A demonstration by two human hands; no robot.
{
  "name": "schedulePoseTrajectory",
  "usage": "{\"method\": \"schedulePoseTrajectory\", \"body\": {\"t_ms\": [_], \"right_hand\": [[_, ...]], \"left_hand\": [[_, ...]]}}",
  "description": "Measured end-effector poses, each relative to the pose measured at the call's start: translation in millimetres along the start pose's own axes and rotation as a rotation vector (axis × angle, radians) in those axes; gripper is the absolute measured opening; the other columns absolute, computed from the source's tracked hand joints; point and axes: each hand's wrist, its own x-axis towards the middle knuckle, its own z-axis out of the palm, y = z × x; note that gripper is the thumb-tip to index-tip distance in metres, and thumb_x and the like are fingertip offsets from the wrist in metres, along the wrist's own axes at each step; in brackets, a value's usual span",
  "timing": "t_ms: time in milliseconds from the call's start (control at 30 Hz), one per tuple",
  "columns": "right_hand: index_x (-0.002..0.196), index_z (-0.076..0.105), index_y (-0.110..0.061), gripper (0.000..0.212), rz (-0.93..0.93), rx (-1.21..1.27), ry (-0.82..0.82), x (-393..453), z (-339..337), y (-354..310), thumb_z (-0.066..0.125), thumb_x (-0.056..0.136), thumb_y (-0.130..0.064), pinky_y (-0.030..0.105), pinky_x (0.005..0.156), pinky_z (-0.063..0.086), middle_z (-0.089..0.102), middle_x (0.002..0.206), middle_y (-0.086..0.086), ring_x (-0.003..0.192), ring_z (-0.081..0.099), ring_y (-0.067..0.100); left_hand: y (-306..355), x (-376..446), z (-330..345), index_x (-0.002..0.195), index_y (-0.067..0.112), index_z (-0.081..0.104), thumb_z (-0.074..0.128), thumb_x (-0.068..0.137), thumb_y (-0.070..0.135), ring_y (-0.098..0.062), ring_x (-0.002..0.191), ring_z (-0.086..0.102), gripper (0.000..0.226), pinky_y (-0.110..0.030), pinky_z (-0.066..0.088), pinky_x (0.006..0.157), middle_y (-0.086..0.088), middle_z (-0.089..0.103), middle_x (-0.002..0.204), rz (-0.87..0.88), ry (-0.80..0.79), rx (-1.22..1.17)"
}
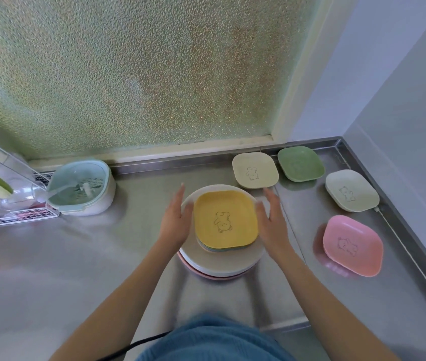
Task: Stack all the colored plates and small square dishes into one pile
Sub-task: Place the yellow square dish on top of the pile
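- Pile [221, 259] of round plates sits on the steel surface [76, 269] nearest the person, a cream plate uppermost over white and pink rims; this pile is the landmark for every place below.
- Bare steel lies between the pile and the surface's near edge, and a wide bare stretch runs left of the pile.
- Yellow dish [225, 220], square with rounded corners, tops a few small dishes nested on the pile; a line-drawn bear is printed in its middle, with no readable writing.
- Left hand [174, 219] flanks the yellow dish, fingers straight; its grip is wide, and whether it touches the dish's left edge cannot be told.
- Right hand [272, 222] mirrors it at the dish's right edge, fingers straight, grip wide and holding nothing.
- Pink dish [352, 245] lies right of the pile, apart from it, bearing a faint bear outline.
- Pale grey-green dish [352, 191] lies right of and beyond the pile, near the surface's raised right lip, also with a bear.
- Cream dish [255, 170] lies just beyond the pile, bear printed on it.
- Green dish [301, 164] lies beyond and right of the pile, just beside the cream dish, close to the back lip.
- Pale-blue basket [81, 187] stands left of and beyond the pile, against a wire rack [11, 217].
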Motion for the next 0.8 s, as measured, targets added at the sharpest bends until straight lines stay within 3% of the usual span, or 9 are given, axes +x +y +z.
{"method": "schedulePoseTrajectory", "body": {"t_ms": [67, 167, 233, 300, 400, 533, 600, 733, 800], "right_hand": [[0.135, 0.040, -0.028, 0.038, 0.175, 0.099, 0.003, 11.0, -8.2, 9.2, 0.036, 0.098, -0.036, 0.032, 0.105, 0.029, 0.044, 0.133, -0.013, 0.123, 0.040, 0.011], [0.091, 0.053, -0.037, 0.027, 0.290, 0.133, -0.130, 19.6, -2.9, 22.8, 0.029, 0.090, -0.049, 0.031, 0.085, 0.038, 0.048, 0.096, -0.017, 0.094, 0.047, 0.010], [0.120, 0.053, -0.030, 0.037, 0.283, 0.126, -0.150, 15.9, 5.1, 28.4, 0.028, 0.096, -0.043, 0.034, 0.097, 0.037, 0.050, 0.114, -0.013, 0.111, 0.047, 0.012], [0.142, 0.035, -0.026, 0.044, 0.293, 0.133, -0.099, 13.8, 6.5, 30.0, 0.027, 0.100, -0.038, 0.031, 0.104, 0.030, 0.042, 0.131, -0.012, 0.127, 0.040, 0.013], [0.144, 0.033, -0.026, 0.045, 0.306, 0.134, -0.055, 18.3, -1.7, 31.7, 0.027, 0.100, -0.036, 0.034, 0.110, 0.029, 0.039, 0.145, -0.008, 0.132, 0.038, 0.015], [0.140, 0.040, -0.025, 0.043, 0.318, 0.125, -0.011, 32.0, -20.1, 38.2, 0.027, 0.100, -0.034, 0.028, 0.103, 0.029, 0.043, 0.141, -0.007, 0.127, 0.040, 0.011], [0.135, 0.045, -0.025, 0.045, 0.323, 0.133, 0.007, 46.3, -29.4, 41.3, 0.029, 0.096, -0.039, 0.032, 0.105, 0.032, 0.047, 0.138, -0.004, 0.124, 0.044, 0.014], [0.128, 0.050, -0.022, 0.036, 0.308, 0.112, 0.117, 94.9, -38.2, 41.4, 0.039, 0.094, -0.030, 0.046, 0.102, 0.042, 0.057, 0.122, 0.004, 0.113, 0.055, 0.025], [0.128, 0.049, -0.022, 0.035, 0.331, 0.060, 0.093, 124.1, -37.3, 39.6, 0.042, 0.094, -0.026, 0.047, 0.100, 0.044, 0.055, 0.116, 0.002, 0.110, 0.056, 0.027]], "left_hand": [[-14.1, 0.3, -7.2, 0.149, 0.021, 0.024, 0.035, 0.101, 0.028, -0.011, 0.137, 0.030, 0.050, -0.024, 0.022, 0.109, 0.001, 0.028, 0.154, -0.175, -0.007, -0.208], [-33.4, -3.2, -4.1, 0.147, 0.026, 0.027, 0.025, 0.097, 0.051, -0.015, 0.136, 0.035, 0.056, -0.033, 0.028, 0.112, 0.005, 0.033, 0.151, -0.311, -0.175, -0.347], [-34.5, -6.8, 2.8, 0.142, 0.030, 0.033, 0.021, 0.100, 0.044, -0.016, 0.122, 0.047, 0.046, -0.031, 0.041, 0.095, 0.004, 0.047, 0.137, -0.307, -0.184, -0.411], [-29.5, -7.2, 8.5, 0.139, 0.034, 0.036, 0.020, 0.102, 0.040, -0.018, 0.115, 0.052, 0.041, -0.031, 0.046, 0.083, 0.003, 0.052, 0.130, -0.328, -0.172, -0.469], [-22.8, -5.2, 16.8, 0.141, 0.034, 0.033, 0.020, 0.102, 0.040, -0.011, 0.107, 0.055, 0.042, -0.026, 0.047, 0.075, 0.003, 0.053, 0.131, -0.329, -0.192, -0.480], [-15.2, -2.5, 34.2, 0.141, 0.033, 0.034, 0.019, 0.103, 0.035, -0.001, 0.106, 0.053, 0.041, -0.017, 0.044, 0.073, 0.007, 0.051, 0.132, -0.288, -0.251, -0.465], [-10.4, 0.6, 38.8, 0.139, 0.030, 0.038, 0.021, 0.103, 0.032, 0.006, 0.105, 0.051, 0.040, -0.011, 0.043, 0.073, 0.009, 0.051, 0.132, -0.255, -0.248, -0.450], [-8.2, 15.9, 38.0, 0.139, 0.026, 0.040, 0.031, 0.102, 0.027, -0.009, 0.117, 0.049, 0.038, -0.020, 0.040, 0.089, 0.010, 0.048, 0.135, -0.264, -0.236, -0.369], [-8.2, 20.4, 34.7, 0.136, 0.027, 0.043, 0.034, 0.101, 0.021, -0.004, 0.114, 0.050, 0.036, -0.015, 0.039, 0.090, 0.014, 0.051, 0.127, -0.214, -0.251, -0.288]]}}
